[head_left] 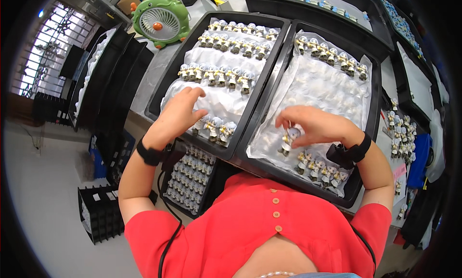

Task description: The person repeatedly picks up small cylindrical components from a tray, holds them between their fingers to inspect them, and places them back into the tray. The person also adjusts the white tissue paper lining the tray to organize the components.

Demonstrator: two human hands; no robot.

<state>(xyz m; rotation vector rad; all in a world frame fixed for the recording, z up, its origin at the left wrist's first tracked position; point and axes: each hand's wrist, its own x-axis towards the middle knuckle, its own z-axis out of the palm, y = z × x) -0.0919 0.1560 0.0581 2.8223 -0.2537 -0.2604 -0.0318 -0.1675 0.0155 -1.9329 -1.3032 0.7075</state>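
Two black trays lie side by side before me, lined with white sheeting. Over the left tray (155,101) my left hand (179,113) hovers with thumb and fingers curved apart and nothing between them. Small figurines (220,77) with pale hair, white tops and dark feet lie there in rows, and a short near row (212,129) starts beside my thumb. My right hand (315,126) pinches one figurine (288,142) over the right tray (375,97). More figurines lie along that tray's far edge (332,54) and near edge (321,169).
A green fan (161,22) stands at the back left beside a tape dispenser (215,0). Another tray (380,35) with blue pieces lies beyond. Loose figurines (400,133) stand at the right. Below the table edge sits a full tray (190,179); black crates (103,213) stand on the floor.
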